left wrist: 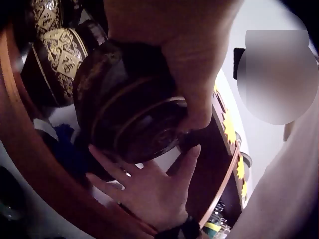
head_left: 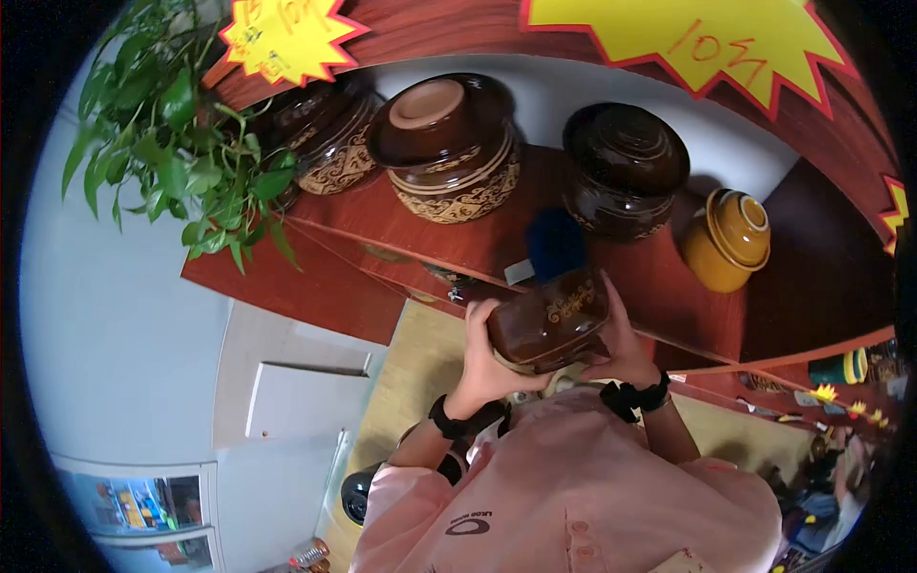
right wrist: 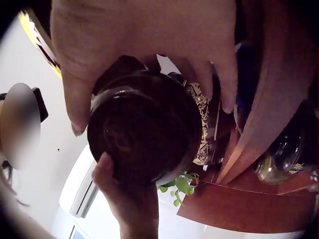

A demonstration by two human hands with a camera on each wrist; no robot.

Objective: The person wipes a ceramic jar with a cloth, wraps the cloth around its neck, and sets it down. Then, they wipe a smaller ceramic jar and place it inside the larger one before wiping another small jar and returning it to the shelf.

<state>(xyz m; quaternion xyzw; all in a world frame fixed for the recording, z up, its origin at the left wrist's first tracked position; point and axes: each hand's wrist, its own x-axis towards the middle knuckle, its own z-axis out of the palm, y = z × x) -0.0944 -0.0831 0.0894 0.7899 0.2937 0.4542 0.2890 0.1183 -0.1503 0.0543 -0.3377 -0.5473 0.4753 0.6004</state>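
A dark brown glazed ceramic pot point(head_left: 549, 320) with a tan floral pattern is held tilted in front of the person's chest, close to the shelf edge. My left hand point(head_left: 485, 353) grips its left side, the thumb pressed on the dark round face in the left wrist view. At the other side is my right hand point(head_left: 623, 339). Its fingers look straight and spread along the pot in the left wrist view, fingertips right at the pot's edge. In the right wrist view the pot's round dark face point(right wrist: 142, 134) lies between both hands.
On the reddish wooden shelf point(head_left: 478, 234) stand patterned brown pots point(head_left: 458, 181), a dark lidded pot point(head_left: 626, 167) and a yellow-brown pot point(head_left: 728, 244). A dark blue fuzzy thing point(head_left: 556, 244) lies at the shelf edge. A leafy plant point(head_left: 177, 143) hangs left; yellow price signs point(head_left: 287, 38) are above.
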